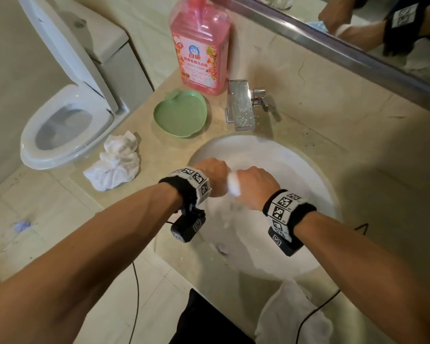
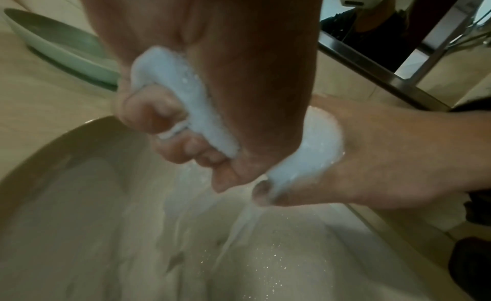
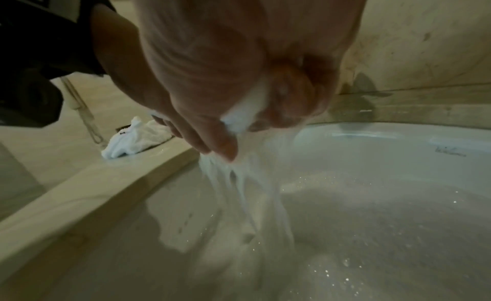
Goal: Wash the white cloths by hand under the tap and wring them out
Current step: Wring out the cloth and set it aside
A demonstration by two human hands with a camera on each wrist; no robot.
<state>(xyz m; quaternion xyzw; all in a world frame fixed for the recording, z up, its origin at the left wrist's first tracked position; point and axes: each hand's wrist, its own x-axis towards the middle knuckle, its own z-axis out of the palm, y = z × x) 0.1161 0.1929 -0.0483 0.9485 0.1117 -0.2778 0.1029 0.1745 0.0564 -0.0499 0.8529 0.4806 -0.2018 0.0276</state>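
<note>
Two hands are seen in the head view above the white basin (image 1: pixel 296 170): the left hand (image 1: pixel 215 177) and the right hand (image 1: pixel 255 187) are clamped side by side on one twisted white cloth (image 1: pixel 233 186). A second crumpled cloth (image 1: pixel 116 165) is laid on the counter (image 1: pixel 358 170), left of the basin, near a green heart-shaped dish (image 1: pixel 180 114). A pink detergent bottle (image 1: pixel 200 43) and the tap (image 1: pixel 241 105) are placed at the far side.

In the left wrist view, the cloth is squeezed by curled fingers (image 2: pixel 151 110), and water (image 2: pixel 239 232) is pressed out of it.

In the right wrist view, the cloth is gripped in the fist, and streams are seen falling into the basin.
</note>
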